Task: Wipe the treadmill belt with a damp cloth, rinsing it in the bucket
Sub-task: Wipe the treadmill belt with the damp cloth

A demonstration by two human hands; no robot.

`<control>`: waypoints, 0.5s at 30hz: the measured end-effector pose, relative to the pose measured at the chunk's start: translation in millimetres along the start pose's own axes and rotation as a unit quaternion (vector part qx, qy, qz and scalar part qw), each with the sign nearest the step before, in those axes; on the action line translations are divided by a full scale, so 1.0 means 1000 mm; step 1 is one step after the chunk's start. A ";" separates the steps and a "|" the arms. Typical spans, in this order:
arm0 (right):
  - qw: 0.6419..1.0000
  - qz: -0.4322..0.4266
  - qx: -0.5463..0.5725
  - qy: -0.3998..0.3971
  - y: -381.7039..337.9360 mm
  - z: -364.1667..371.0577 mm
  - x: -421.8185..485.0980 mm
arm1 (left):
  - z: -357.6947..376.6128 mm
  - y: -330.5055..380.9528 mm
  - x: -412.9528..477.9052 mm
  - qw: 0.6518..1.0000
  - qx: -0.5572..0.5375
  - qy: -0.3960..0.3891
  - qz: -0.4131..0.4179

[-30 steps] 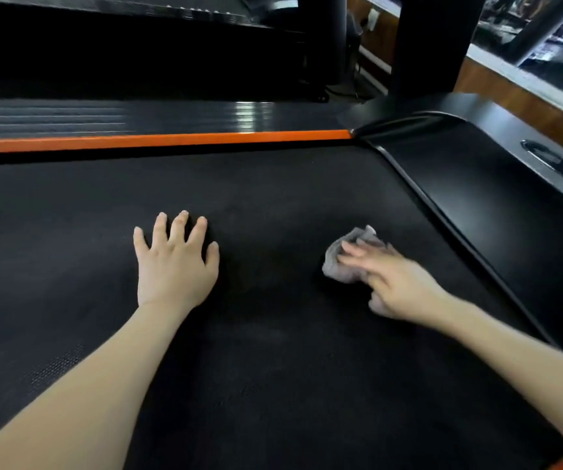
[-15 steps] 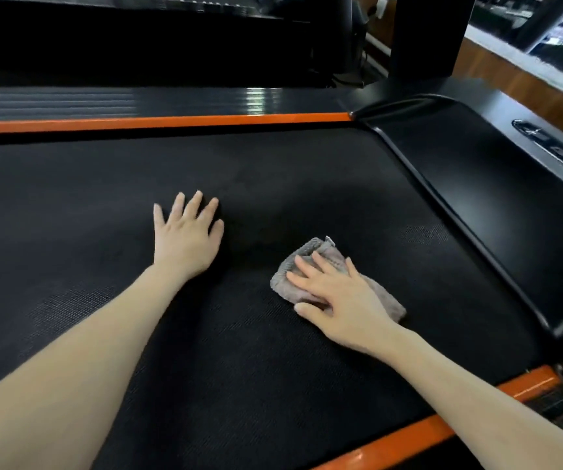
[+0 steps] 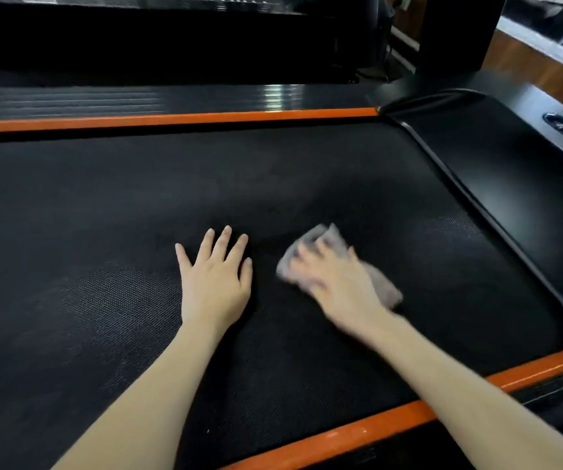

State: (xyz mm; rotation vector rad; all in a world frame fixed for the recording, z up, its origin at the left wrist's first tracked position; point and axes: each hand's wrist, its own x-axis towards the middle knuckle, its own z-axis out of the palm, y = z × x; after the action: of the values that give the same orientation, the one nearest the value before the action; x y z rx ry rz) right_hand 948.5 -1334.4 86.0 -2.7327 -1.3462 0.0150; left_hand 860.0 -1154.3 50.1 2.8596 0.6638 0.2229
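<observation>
The black textured treadmill belt (image 3: 110, 212) fills most of the view. My left hand (image 3: 214, 279) lies flat on the belt, palm down, fingers spread and straight. Just to its right, my right hand (image 3: 334, 283) presses a small grey cloth (image 3: 386, 290) onto the belt with flat, extended fingers; the hand is motion-blurred. The cloth sticks out beyond the fingertips and behind the palm. No bucket is in view.
Orange side strips run along the far edge (image 3: 171, 118) and the near edge (image 3: 358, 432) of the belt. A glossy black motor cover (image 3: 510, 184) borders the belt on the right. A dark upright post (image 3: 456, 32) and a wooden ledge (image 3: 537, 69) stand behind.
My right hand has swept the cloth across the belt, first left and toward me, now close beside my left hand. My left hand has stayed flat on the belt.
</observation>
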 end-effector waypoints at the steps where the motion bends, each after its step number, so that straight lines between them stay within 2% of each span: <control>1: 0.998 -0.067 -0.004 0.010 -0.014 0.002 -0.026 | 0.000 0.000 -0.001 1.000 -0.002 0.005 -0.004; 3: 0.989 -0.147 0.014 0.004 -0.026 0.004 -0.062 | -0.001 0.001 -0.001 1.000 -0.004 0.013 -0.008; 5: 0.985 -0.171 0.010 -0.019 -0.011 -0.002 -0.051 | -0.002 0.001 -0.003 1.000 -0.003 0.012 -0.008; 6: 0.987 -0.149 -0.019 -0.051 0.000 -0.006 -0.034 | -0.002 0.001 -0.003 1.000 -0.004 0.011 -0.007; 8: 0.995 -0.024 -0.076 -0.054 0.030 -0.009 0.010 | -0.001 0.000 -0.002 1.000 -0.011 0.015 -0.011; 10: 0.990 0.139 -0.003 -0.019 0.058 -0.008 0.057 | -0.001 0.001 -0.002 0.999 -0.021 0.024 -0.014; 11: 0.974 0.219 0.051 0.011 0.064 -0.005 0.077 | -0.001 0.002 -0.002 0.999 -0.023 0.028 -0.015; 12: 0.962 0.263 0.066 0.032 0.061 -0.004 0.092 | -0.001 0.002 -0.001 0.999 -0.024 0.029 -0.018; 14: 0.967 0.250 0.042 0.033 0.038 0.003 0.107 | -0.002 0.002 0.000 0.999 -0.025 0.023 -0.023; 15: 0.982 0.182 0.047 0.037 0.021 0.008 0.100 | -0.003 0.001 -0.001 0.999 -0.026 0.020 -0.021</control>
State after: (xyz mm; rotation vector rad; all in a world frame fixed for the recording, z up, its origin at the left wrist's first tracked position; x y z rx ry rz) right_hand 1025.5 -1267.1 79.5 -2.8246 -0.7923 0.0031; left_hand 859.4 -1155.3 53.3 2.7953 0.7145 0.2868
